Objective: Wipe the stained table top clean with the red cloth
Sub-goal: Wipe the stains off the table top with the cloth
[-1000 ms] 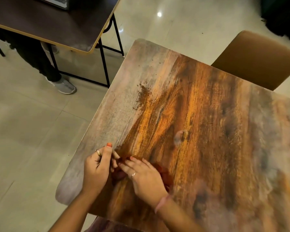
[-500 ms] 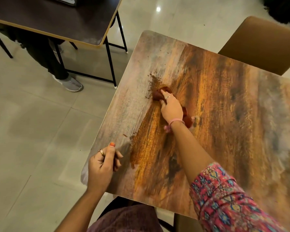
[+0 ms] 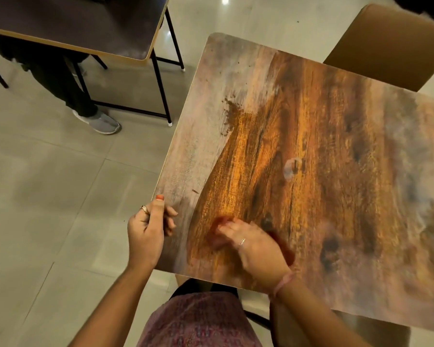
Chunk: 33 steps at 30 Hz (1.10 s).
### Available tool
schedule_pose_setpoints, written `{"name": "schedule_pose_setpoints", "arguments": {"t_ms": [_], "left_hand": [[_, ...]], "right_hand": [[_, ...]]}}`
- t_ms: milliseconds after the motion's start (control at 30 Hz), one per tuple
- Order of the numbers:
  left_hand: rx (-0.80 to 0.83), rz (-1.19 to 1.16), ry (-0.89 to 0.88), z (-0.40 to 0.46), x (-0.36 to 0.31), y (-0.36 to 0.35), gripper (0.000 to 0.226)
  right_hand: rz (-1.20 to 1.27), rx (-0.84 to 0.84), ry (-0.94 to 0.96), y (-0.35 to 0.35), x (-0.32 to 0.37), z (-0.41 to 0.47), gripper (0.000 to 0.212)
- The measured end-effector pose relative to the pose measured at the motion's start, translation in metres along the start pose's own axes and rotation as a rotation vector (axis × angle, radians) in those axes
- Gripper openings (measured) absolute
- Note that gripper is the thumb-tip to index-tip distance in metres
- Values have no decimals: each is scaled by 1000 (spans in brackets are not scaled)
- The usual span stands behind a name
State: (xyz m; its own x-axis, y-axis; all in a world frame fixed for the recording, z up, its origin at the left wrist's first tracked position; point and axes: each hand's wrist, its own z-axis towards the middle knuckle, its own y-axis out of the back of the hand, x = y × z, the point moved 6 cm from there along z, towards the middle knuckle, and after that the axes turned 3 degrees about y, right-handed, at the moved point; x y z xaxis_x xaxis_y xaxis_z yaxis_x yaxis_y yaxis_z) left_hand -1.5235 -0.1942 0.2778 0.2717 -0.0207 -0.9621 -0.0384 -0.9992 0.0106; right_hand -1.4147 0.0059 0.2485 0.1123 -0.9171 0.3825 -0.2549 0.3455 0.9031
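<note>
Both hands are low in the head view, close to the person's body. Her right hand [image 3: 257, 249] lies flat on the red cloth [image 3: 217, 227], with the fingers stretched forward and pressing it down onto the table top [image 3: 348, 171], near the table's front edge. It is blurry there, so I think the fingers are straight and not curled round the cloth, but I cannot be sure. A bit of red also peeks out by the wrist, so the cloth seems to run long under the whole hand, from fingertips to wrist. Her left hand [image 3: 148, 229] is at the left edge of the table, just beside the cloth hand. Its thumb sticks up and its fingers are loosely bent against the table's edge; it holds nothing that I can see. The brown powdery stain [image 3: 232, 112] is farther up the table, straight ahead and a little left of the cloth, well apart from it. The right hand is the nearer one to the stain, so it likely has to push the cloth forward along the wood grain to reach it. A pale ring mark [image 3: 292, 167] sits to the right of that path. The table has a shiny wood pattern. Around it are grey floor tiles [image 3: 48, 196], a dark table [image 3: 73, 21] at the top left with someone's grey shoe [image 3: 99, 122] under it, and a tan chair [image 3: 391, 46] at the top right.
</note>
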Motion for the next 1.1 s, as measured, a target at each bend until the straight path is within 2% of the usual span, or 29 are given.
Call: {"name": "schedule_pose_setpoints", "arguments": {"t_ms": [167, 233, 300, 367, 467, 533, 600, 667, 800, 900, 933, 1033, 1100], "left_hand": [[-33, -5, -19, -2, 0, 14, 44], [-51, -23, -7, -5, 4, 17, 45], [-69, -31, 6, -8, 7, 19, 47], [-82, -33, 16, -9, 10, 19, 48], [-106, -23, 24, -9, 12, 20, 49], [-122, -7, 21, -8, 12, 23, 48], [-139, -17, 27, -6, 15, 29, 46], [-152, -20, 30, -5, 18, 38, 46], [-200, -12, 58, -2, 25, 60, 42], [-283, -43, 124, 2, 36, 75, 39], [-299, -43, 142, 3, 41, 79, 38], [-332, -53, 187, 2, 52, 87, 35], [-351, -49, 224, 2, 59, 89, 32]], "right_hand": [[160, -224, -338, 48, -77, 59, 47], [173, -292, -454, 50, -75, 81, 45], [165, -330, -479, 41, -47, 92, 45], [138, -275, -340, 18, 1, 92, 45], [39, -127, -27, -23, 72, 65, 47], [-31, -40, 158, -39, 93, 35, 52], [-77, 40, 259, -45, 86, 1, 56], [-127, 59, 248, -37, 57, -28, 52], [-150, -28, 9, -1, -30, -76, 46], [-127, -57, -106, 8, -53, -87, 44], [-126, -59, -79, 2, -46, -84, 44], [-140, -34, 160, -27, 13, -58, 46], [-118, -16, 230, -44, 56, -23, 43]]}}
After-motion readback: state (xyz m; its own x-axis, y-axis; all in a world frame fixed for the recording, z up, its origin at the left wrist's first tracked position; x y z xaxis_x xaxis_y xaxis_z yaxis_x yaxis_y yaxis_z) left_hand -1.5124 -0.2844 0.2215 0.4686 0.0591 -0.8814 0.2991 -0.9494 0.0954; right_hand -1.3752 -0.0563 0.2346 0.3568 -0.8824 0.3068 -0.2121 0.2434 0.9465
